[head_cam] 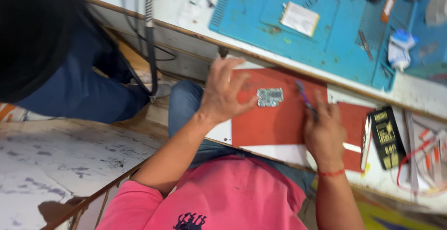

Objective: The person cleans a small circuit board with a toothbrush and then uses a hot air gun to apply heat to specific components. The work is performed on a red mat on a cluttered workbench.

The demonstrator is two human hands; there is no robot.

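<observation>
**Small board on the red mat**

Your left hand (223, 93) lay open and flat on the red mat (274, 118), thumb just touching the small circuit board (270, 97). Your right hand (323, 130) was clenched around a thin purple tool (303, 96), its tip near the board. A blue mat (298, 44) lay farther back.

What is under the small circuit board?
The circuit board lies on a red mat, steadied by the left hand. The mat beneath it is covered.
</observation>
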